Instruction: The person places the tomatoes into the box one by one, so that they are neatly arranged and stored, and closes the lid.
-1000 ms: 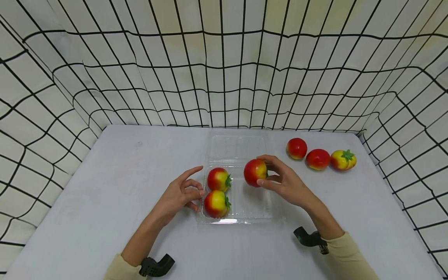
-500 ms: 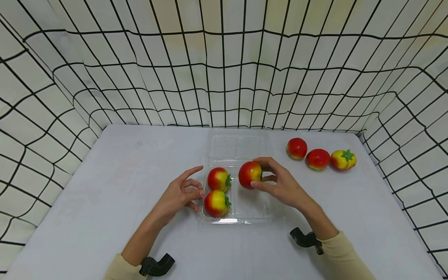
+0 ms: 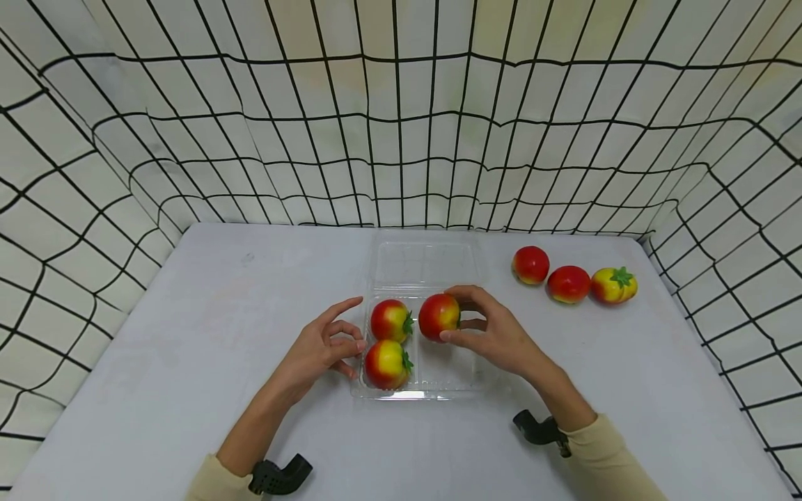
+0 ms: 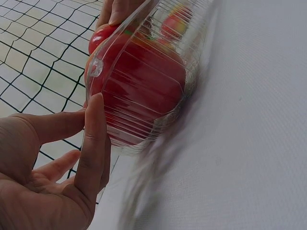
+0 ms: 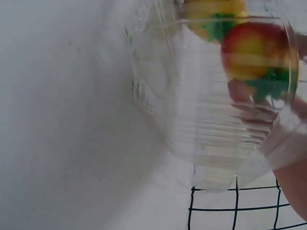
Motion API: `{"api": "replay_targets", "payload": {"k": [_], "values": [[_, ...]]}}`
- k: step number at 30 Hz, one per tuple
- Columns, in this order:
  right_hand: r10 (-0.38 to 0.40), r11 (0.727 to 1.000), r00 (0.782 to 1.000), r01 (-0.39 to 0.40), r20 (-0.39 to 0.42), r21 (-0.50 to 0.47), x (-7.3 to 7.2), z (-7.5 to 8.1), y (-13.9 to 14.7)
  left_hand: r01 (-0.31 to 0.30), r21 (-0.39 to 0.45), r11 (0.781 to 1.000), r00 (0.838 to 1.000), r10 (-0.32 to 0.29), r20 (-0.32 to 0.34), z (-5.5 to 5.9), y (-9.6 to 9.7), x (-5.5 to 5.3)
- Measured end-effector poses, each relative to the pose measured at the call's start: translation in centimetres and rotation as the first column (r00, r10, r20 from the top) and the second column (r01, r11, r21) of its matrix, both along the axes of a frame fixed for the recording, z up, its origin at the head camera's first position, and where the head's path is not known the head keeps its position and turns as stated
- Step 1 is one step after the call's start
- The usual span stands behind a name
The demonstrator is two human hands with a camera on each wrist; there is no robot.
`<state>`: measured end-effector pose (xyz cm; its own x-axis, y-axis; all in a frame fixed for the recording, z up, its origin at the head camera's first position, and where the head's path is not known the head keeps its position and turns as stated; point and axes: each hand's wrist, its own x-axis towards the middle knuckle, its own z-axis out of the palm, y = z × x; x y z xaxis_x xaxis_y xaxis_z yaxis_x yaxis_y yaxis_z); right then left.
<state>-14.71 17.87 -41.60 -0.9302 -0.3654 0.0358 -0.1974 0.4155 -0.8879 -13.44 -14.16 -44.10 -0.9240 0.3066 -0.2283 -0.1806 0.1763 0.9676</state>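
Observation:
A clear plastic clamshell box (image 3: 432, 395) lies with its lid (image 3: 426, 261) folded back, away from me. Along its left side sit two red-and-yellow fruits with green leafy tops, a rear fruit (image 3: 390, 319) and a front fruit (image 3: 383, 365). My right hand (image 3: 501, 334) grips another such fruit (image 3: 437, 316) by its right side, over the box's rear part, right of the rear fruit. Whether it touches the box floor cannot be told. At the box's left rim, my left hand (image 3: 326, 348) pinches the edge between thumb and finger, as the left wrist view shows (image 4: 91, 117).
At the back right of the white table (image 3: 219, 313) lie a red fruit (image 3: 530, 265), a second red fruit (image 3: 569, 284) and a red-and-yellow fruit (image 3: 615, 286) with its green top showing. Black wire mesh (image 3: 401, 139) encloses the table's back and sides.
My right hand has carried its fruit leftward, close beside the rear fruit in the box. The left hand has stayed at the box's left rim.

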Motion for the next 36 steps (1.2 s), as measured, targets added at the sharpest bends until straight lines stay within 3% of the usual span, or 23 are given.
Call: {"api": "replay_targets", "payload": {"k": [36], "values": [[0.001, 0.992, 0.998, 0.008, -0.070, 0.130, 0.2, -0.9, -2.1, 0.002, 0.007, 1.000, 1.000, -0.002, -0.005, 0.0, 0.0, 0.0]]}}
